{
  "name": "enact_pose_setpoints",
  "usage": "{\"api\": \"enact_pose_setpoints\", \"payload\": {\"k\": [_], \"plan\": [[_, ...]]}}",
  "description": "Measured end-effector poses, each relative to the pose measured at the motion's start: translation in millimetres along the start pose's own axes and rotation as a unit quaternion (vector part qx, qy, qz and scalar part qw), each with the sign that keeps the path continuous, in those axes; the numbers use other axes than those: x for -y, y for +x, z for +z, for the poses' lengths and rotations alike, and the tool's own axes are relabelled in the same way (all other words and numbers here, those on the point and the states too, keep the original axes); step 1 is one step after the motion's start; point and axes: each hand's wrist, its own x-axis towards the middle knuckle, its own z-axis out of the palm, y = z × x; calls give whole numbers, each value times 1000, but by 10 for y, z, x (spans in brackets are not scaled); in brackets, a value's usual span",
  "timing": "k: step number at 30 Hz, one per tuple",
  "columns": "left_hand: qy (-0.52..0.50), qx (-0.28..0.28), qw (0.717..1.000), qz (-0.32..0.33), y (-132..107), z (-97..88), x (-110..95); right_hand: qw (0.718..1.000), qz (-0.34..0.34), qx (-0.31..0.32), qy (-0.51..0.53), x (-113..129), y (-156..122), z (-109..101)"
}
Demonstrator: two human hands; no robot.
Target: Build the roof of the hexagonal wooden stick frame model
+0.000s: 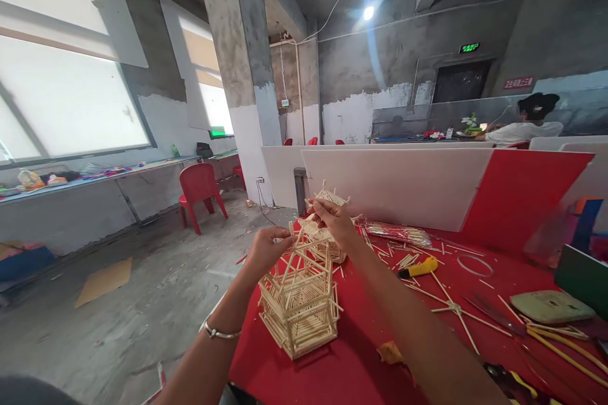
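Observation:
A many-sided frame (311,313) built from thin pale wooden sticks stands on the red tabletop (304,380). My left hand (272,249) is closed at its top, thumb and fingers pinching a wooden stick (291,228) that rises from the peak. Just above and to the right, my right hand (332,218) is closed in a pinch, and what lies between its fingertips is too small to make out. Behind my right hand is a second stick structure (327,196) with a pointed roof, partly covered by the hand.
Loose sticks, a bag of sticks (399,233), a yellow utility knife (418,267), a star of joined sticks (455,307) and scissors (517,324) lie on the right. White boards (394,183) edge the table's back. A red chair (202,193) stands left; a person (527,126) sits beyond.

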Motion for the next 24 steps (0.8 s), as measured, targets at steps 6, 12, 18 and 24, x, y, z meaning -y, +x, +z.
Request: {"api": "enact_pose_setpoints", "payload": {"k": [6,12,18,24], "plan": [[-5,7,1000,-4,1,4,13,999,-4,-24,-49,-48,-231,-101],[-13,12,1000,-8,4,17,46,993,-33,14,-115,-191,-400,43],[-12,12,1000,-12,3,19,56,987,-26,39,-154,-267,-481,61],[-8,14,1000,-11,0,11,28,981,-35,46,-183,-261,-476,60]]}}
